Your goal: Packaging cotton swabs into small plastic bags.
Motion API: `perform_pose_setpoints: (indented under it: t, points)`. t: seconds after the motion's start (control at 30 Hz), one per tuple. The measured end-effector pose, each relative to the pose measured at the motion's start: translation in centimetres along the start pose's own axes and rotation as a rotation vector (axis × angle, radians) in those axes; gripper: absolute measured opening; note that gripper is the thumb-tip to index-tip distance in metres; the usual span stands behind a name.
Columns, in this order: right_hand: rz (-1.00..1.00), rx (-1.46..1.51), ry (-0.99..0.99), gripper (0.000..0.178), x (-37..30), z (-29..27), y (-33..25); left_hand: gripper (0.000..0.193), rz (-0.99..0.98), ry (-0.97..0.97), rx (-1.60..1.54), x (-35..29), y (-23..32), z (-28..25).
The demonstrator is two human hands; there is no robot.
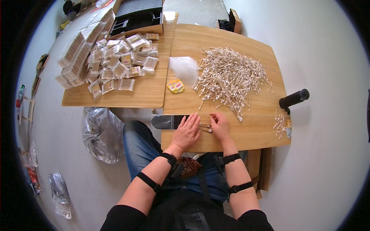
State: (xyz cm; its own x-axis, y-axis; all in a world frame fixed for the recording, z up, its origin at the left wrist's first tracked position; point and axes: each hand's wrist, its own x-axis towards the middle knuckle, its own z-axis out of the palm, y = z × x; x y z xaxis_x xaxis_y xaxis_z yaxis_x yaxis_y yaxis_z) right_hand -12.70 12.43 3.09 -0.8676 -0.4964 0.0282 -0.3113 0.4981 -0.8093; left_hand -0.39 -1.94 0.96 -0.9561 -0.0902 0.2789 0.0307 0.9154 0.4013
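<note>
My left hand [187,132] lies flat, fingers stretched out, over a dark flat strip [162,122] with a rounded, shiny grey end. That end juts past the table's left edge. From under the left fingers a few cotton swabs [205,126] stick out toward my right hand. Just right of them, my right hand [220,126] has its fingers curled in a pinch. Whatever the fingertips hold is hidden. Beyond my hands spreads a big loose pile of cotton swabs [233,75]. Clear plastic bags [184,69] and yellow-and-white cards [175,86] lie left of it.
Packed swab bags [119,65] are heaped on the left table [115,101], beside stacked packs [77,57] and an open box [137,23]. At the right edge are a black cylinder [295,99] and a few loose swabs [280,124]. A grey plastic bag [102,134] stands below.
</note>
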Motion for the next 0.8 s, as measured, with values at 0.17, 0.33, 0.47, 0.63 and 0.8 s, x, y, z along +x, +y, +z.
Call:
perform_pose_setpoints:
  t: [0.17,0.33,0.47,0.63,0.8]
  points:
    - [-0.311,-0.316,0.113,0.024,2.1,1.6,-2.2,0.063,0.051,-0.106,0.073,0.3,0.7,-0.4]
    - [-0.312,-0.365,0.082,0.013,3.1,1.9,-1.5,0.062,0.076,-0.144,0.118,0.3,0.8,-0.5]
    - [-0.277,-0.402,0.064,0.014,3.0,0.8,0.6,0.053,0.055,-0.105,0.021,0.3,0.7,-0.8]
    - [-0.172,-0.262,0.089,0.018,2.7,0.5,0.8,0.047,0.021,-0.099,-0.072,0.4,0.5,-1.2]
    - [-0.157,-0.460,0.139,0.020,3.2,1.2,-0.6,0.050,-0.020,0.020,-0.142,0.4,0.5,-0.7]
